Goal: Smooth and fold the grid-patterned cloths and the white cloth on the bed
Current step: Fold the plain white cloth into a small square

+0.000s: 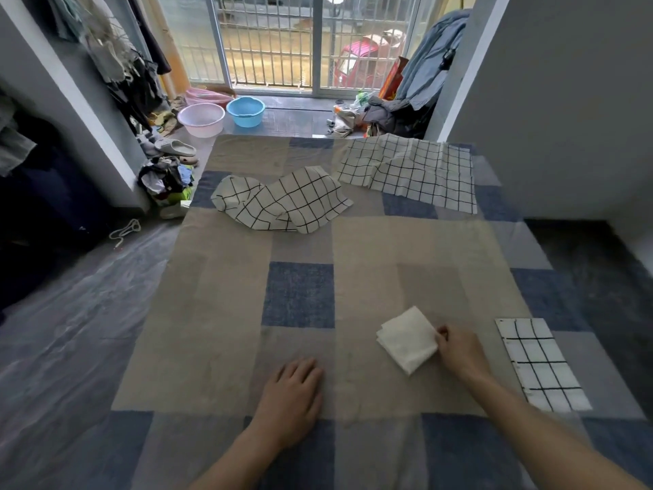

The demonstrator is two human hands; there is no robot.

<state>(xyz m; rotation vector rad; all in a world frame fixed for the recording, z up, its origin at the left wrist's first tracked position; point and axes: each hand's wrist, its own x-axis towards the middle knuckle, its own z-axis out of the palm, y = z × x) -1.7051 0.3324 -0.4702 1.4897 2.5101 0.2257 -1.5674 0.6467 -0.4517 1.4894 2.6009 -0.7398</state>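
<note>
A small white cloth (406, 339), folded into a square, lies on the bed near me. My right hand (459, 350) pinches its right corner. Flat on the bedcover to the left rests my left hand (295, 390), fingers straight and holding nothing. At the right edge of the bed lies a grid-patterned cloth (540, 364) folded into a neat rectangle. A crumpled grid-patterned cloth (282, 199) sits at the middle far side. Another grid-patterned cloth (410, 169) lies spread with wrinkles at the far right.
The bed (300, 295) has a beige, grey and blue checked cover. Beyond its far edge stand a pink basin (200, 119) and a blue basin (245, 110). Shoes and a clothes pile (166, 178) lie on the floor at left. A grey wall stands at right.
</note>
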